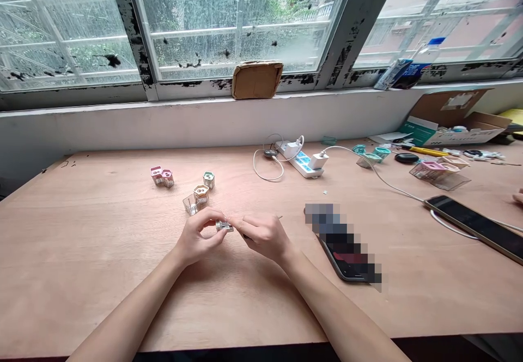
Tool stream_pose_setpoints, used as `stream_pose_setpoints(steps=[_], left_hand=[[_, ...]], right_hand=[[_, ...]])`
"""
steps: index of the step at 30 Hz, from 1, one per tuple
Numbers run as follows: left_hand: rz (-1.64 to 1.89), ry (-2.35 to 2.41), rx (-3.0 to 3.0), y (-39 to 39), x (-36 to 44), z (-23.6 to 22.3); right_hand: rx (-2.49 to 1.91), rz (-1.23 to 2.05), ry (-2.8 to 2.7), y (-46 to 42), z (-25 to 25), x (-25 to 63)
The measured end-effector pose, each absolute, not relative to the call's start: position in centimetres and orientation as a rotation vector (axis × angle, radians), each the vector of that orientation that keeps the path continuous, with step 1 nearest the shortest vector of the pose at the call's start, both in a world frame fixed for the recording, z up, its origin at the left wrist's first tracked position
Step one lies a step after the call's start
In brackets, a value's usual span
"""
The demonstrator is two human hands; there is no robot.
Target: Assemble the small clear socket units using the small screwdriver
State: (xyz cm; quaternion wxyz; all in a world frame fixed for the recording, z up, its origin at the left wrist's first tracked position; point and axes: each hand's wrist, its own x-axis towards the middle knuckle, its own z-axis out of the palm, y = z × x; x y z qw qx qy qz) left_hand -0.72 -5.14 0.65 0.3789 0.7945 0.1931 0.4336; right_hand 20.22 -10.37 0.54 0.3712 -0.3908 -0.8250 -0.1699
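My left hand (201, 235) is closed in a pinch around a small clear-and-silver piece (224, 226), held just above the wooden table. Close against it, my right hand (263, 235) is curled with fingertips meeting the piece. A thin, dark stick-like tool sits in the right hand's fingers; its pale end (280, 217) pokes out past the knuckles, and its kind is too small to make out. Beyond my left hand stand a clear open cup (191, 204), an orange-topped hexagonal container (201, 192) and a green-topped one (208, 179). Two pink-topped containers (162, 176) touch each other farther left.
A phone (345, 264), partly pixelated, lies right of my right arm; another phone (478, 226) is on a charging cable. A power strip (304, 163) with chargers lies behind. Green pieces (370, 156), pink pieces (435, 170) and an open box (453, 128) stand right. A person's fingertips (518, 196) show there.
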Motion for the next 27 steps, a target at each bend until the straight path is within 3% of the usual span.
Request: stream_pose_setpoints(steps=[20, 27], left_hand=[[1.258, 0.485, 2.254, -5.15, -0.81, 0.94], [1.289, 0.409, 2.31, -5.15, -0.64, 1.14]], right_hand=[[-0.914, -0.307, -2.026, -10.35, 1.03, 19.78], [-0.947, -0.403, -1.888, -10.44, 1.06, 19.81]])
